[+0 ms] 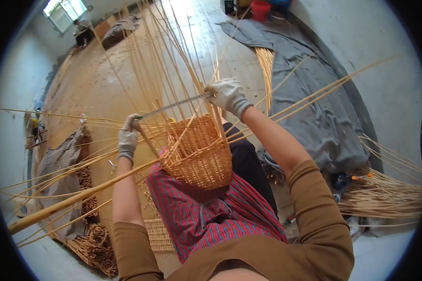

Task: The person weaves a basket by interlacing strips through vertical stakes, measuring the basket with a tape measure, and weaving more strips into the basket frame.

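Note:
A partly woven wicker basket (199,161) rests on my lap, over a red striped apron (225,225). Long bare canes (150,51) rise from its rim and others fan out to both sides. My left hand (129,135), in a pale work glove, is closed at the left end of a thin grey strip (176,104) with marks or ridges along it. Gloved as well, my right hand (227,95) grips the strip's other end. The strip runs straight and slanting above the basket; its exact kind is unclear. A short stick (148,143) slants down beside my left hand.
Bundled canes lie at right (384,194) and lower left (96,248). A grey cloth (309,103) covers more canes along the right wall. A woven panel (158,235) lies on the floor. A red bucket (260,11) and another person (83,33) are far back.

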Tool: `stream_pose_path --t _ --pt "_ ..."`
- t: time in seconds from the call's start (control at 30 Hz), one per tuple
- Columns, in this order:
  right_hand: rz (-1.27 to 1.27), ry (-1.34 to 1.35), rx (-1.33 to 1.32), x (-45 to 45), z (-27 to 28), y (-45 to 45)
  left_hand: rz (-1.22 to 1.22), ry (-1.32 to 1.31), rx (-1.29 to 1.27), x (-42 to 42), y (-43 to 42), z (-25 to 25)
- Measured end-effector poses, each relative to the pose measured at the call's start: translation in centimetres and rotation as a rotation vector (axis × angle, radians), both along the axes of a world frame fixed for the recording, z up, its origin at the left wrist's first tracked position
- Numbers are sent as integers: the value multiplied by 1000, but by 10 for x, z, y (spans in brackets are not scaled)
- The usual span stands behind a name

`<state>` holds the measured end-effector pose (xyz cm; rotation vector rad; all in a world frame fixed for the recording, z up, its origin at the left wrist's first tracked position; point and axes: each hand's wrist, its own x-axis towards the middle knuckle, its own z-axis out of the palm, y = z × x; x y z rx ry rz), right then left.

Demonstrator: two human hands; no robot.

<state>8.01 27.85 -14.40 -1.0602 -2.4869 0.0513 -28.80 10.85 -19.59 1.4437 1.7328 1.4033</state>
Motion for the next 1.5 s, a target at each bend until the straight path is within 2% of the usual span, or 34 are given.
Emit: stream_pose_path --t 0.07,0.17,0.2,0.23,0.27,0.37,0.43,0.5,0.57,0.63,0.67,0.73,0.77,0.8,0.87,0.93,0.97,1.0,1.03,1.07,1.1,1.13,1.17,1.2,1.23,1.3,1.37,1.43,1.5 --pt "1 -17 -27 -1 5 3 6 128 34 -6 -4 4" --pt "63 20 -45 3 -17 7 45 128 -42 8 -12 22" --pt "67 75 -100 1 -29 8 26 148 2 7 -12 19" --pt "73 134 -123 -4 -6 6 41 148 39 2 -9 12" --pt "-28 -68 -107 -1 14 -5 4 127 50 2 0 7" --pt "61 -79 -100 0 7 10 -1 109 31 5 2 12" --pt "62 -48 -51 3 11 6 52 84 -130 8 3 13" --pt "80 -29 -25 10 15 7 56 31 -126 17 3 20" --pt "-40 73 -102 12 5 -10 152 421 -53 38 -5 44" --pt "-5 74 -149 18 3 -56 186 200 207 38 -5 25" --pt "-12 82 -160 25 2 -85 198 214 165 53 -27 30" --pt "50 13 -282 50 -6 -152 479 390 548 100 -62 72" --pt "126 44 -544 62 -34 -171 394 339 547 117 -84 76" --pt "144 72 -684 73 -37 -199 311 286 541 134 -116 73" --pt "166 103 -856 81 -36 -226 331 78 328 161 -168 25" --pt "182 186 -941 80 -39 -233 280 -330 -31 172 -196 -8" --pt "172 338 -1064 75 -48 -228 269 -325 -29 166 -202 -32" --pt "162 490 -1187 74 -52 -226 321 -182 -27 157 -207 -58" --pt "156 495 -1192 77 -44 -227 377 -39 -29 148 -212 -77" --pt "206 337 -1229 83 -28 -229 346 369 -11 136 -212 -83" --pt "256 178 -1257 87 -20 -229 341 372 -11 138 -204 -68" --pt "350 -78 -1113 94 -27 -237 305 639 -90 147 -193 -40" --pt "408 -466 -1044 99 -32 -246 270 900 -167 154 -186 -26" --pt "577 -556 -926 96 -33 -248 290 1018 -184 143 -180 -48" --pt "737 -639 -800 89 -32 -249 285 1016 -172 135 -174 -57" --pt "575 -74 -1065 49 -29 -235 221 784 -235 119 -161 -72" --pt "328 353 -1121 -11 -26 -218 238 848 -145 113 -151 -74" --pt "179 546 -847 -87 -63 -191 192 862 -225 108 -138 -59" --pt "-57 497 -876 -160 -90 -154 181 935 -264 101 -125 -55"
